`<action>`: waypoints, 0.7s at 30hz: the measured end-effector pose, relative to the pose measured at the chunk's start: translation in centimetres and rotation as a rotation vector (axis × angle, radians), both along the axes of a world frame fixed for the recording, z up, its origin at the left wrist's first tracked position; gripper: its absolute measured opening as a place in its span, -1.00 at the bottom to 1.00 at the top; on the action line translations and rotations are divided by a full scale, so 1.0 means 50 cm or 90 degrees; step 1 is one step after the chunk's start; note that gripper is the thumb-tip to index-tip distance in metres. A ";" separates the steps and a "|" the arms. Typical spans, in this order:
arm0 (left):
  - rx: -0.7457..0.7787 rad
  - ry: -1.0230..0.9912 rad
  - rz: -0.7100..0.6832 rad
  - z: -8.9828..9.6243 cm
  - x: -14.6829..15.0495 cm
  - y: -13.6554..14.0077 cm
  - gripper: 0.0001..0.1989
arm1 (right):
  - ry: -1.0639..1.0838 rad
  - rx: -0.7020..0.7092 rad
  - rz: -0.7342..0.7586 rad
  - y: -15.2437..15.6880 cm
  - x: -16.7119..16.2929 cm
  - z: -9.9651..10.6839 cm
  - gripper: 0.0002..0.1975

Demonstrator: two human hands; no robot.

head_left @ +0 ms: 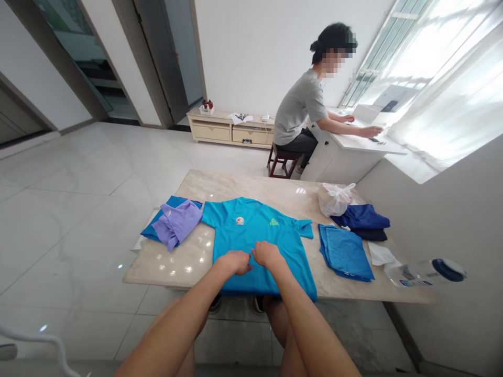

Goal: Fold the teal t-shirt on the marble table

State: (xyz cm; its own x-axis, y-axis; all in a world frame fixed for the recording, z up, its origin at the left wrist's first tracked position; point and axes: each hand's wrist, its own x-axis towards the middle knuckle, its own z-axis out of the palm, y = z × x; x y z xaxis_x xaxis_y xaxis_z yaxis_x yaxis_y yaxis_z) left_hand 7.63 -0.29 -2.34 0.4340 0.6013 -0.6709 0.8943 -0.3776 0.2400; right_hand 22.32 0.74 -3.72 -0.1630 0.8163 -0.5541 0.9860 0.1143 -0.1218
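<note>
A turquoise short-sleeved T-shirt (255, 220) lies spread front-up on the marble-topped table, its collar away from me and its hem at the near edge. A round badge and a green logo mark its chest. My left hand (237, 262) rests on the middle of the shirt, fingers curled down in a pinch at the cloth. Close beside it, my right hand (267, 254) is closed the same way, its fingertips against the fabric. The pinched cloth is mostly hidden under both hands.
Left on the table (165, 269) lies a crumpled purple garment (178, 222) over blue cloth. To the right are folded blue clothes (346, 251), a navy pile (365, 220), a white plastic bag (334, 198) and a water bottle (420, 273). A seated person (301, 104) works beyond.
</note>
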 end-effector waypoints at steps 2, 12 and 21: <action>-0.012 0.008 0.005 -0.005 -0.001 0.003 -0.51 | -0.006 -0.023 -0.009 -0.001 0.011 -0.007 -0.50; -0.018 0.027 -0.009 -0.033 -0.006 0.004 -0.45 | -0.018 0.002 -0.040 -0.013 0.070 -0.049 -0.28; 0.012 0.001 -0.014 -0.067 -0.023 -0.001 -0.53 | -0.020 -0.037 -0.028 -0.011 0.080 -0.071 -0.44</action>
State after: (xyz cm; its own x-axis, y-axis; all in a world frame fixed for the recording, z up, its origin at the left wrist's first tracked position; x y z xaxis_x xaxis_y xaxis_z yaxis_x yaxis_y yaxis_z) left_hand 6.47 -0.35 -5.70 0.4462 0.6042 -0.6602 0.8860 -0.4023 0.2306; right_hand 26.33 0.19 -7.26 -0.1098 0.7885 -0.6052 0.9933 0.0644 -0.0963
